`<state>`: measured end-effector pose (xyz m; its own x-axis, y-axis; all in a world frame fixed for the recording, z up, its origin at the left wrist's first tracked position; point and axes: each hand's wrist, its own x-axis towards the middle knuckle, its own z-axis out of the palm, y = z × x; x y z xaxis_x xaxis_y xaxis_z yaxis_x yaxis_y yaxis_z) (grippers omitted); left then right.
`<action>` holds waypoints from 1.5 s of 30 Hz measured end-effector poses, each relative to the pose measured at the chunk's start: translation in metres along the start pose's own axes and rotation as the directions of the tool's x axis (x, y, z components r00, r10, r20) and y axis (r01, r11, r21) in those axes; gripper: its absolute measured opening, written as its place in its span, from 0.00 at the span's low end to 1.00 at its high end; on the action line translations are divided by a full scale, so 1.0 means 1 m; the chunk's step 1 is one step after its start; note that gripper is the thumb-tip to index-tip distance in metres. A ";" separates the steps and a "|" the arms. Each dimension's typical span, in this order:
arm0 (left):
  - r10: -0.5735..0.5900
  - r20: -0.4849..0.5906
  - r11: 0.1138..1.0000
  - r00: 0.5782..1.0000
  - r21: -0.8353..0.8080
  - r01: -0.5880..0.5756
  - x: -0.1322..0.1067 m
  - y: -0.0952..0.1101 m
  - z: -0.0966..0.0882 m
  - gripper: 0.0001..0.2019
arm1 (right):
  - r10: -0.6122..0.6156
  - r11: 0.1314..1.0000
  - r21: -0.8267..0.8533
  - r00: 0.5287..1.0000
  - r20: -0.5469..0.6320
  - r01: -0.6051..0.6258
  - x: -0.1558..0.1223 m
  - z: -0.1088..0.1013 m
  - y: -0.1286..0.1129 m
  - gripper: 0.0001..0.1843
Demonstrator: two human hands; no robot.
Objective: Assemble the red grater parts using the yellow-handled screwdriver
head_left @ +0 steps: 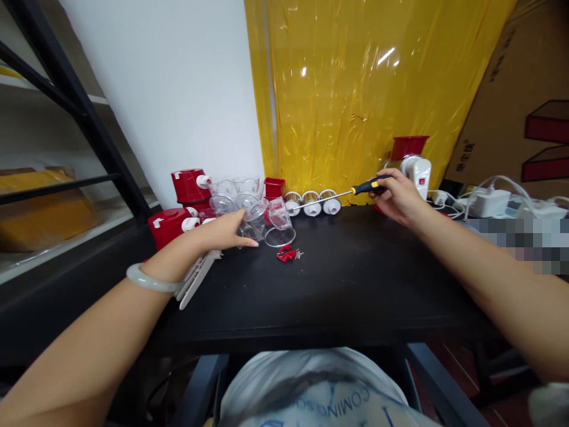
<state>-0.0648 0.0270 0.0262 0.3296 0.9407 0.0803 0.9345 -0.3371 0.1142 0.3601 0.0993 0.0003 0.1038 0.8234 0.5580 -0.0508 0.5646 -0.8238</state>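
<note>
My right hand (400,196) is closed around the black and yellow handle of a screwdriver (365,186). Its long metal shaft points left, and the tip is near the clear plastic parts, though contact cannot be made out. My left hand (229,231) is at the near side of a cluster of clear plastic cups (279,236), thumb and forefinger spread apart; its other fingers are mostly hidden. Small red plastic pieces (287,254) and a few screws (299,254) lie in front of the cups. Behind the shaft, three metal drums with white ends (312,205) stand in a row.
Red plastic housings (191,185) are stacked at the left, beside white slatted pieces (198,281). A red and white appliance (418,172) stands at the back right, near white plugs and cables (491,201). Below the black table's front edge (311,338) hangs a white plastic bag (320,385).
</note>
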 end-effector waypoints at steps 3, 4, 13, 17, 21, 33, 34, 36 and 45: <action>0.017 -0.017 1.000 1.000 0.003 -0.017 0.000 -0.002 0.001 0.36 | 0.004 1.000 0.010 1.000 0.009 -0.004 -0.002 0.003 -0.001 0.16; 0.026 -0.025 1.000 0.999 0.010 -0.026 0.000 -0.003 0.001 0.35 | 0.002 1.000 0.017 1.000 0.004 -0.002 -0.003 0.004 0.000 0.16; 0.029 -0.024 0.999 0.999 0.016 -0.028 0.000 -0.003 0.001 0.37 | 0.012 0.999 0.049 1.000 0.029 -0.013 -0.011 0.013 0.001 0.17; 0.000 0.006 1.000 1.000 0.011 0.000 0.000 -0.001 0.000 0.38 | 0.052 0.995 0.086 0.997 0.051 -0.057 -0.015 0.015 -0.003 0.17; 0.002 0.009 1.000 1.000 0.020 -0.002 0.000 0.000 0.000 0.38 | 0.069 0.989 0.128 0.995 0.069 -0.077 -0.017 0.015 -0.005 0.16; 0.016 0.003 0.999 1.000 0.033 -0.016 0.001 -0.001 0.001 0.34 | -0.051 0.989 -0.136 0.998 0.030 0.055 -0.010 0.005 0.005 0.23; 0.017 0.002 0.999 1.000 0.033 -0.017 0.001 -0.001 0.001 0.34 | -0.033 0.995 -0.092 0.999 0.018 0.035 -0.010 0.006 0.004 0.21; 0.019 -0.002 0.999 1.000 0.029 -0.019 0.000 0.000 0.000 0.34 | 0.026 0.998 0.054 1.000 0.005 -0.026 -0.013 0.010 -0.003 0.17; 0.030 -0.024 0.999 0.999 0.019 -0.029 0.001 -0.001 0.002 0.33 | 0.194 0.937 0.272 0.974 0.117 -0.219 -0.023 0.016 -0.024 0.11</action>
<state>-0.0654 0.0282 0.0240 0.3541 0.9291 0.1070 0.9268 -0.3639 0.0928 0.3432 0.0679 0.0093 -0.0245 0.9181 0.3956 -0.3405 0.3644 -0.8668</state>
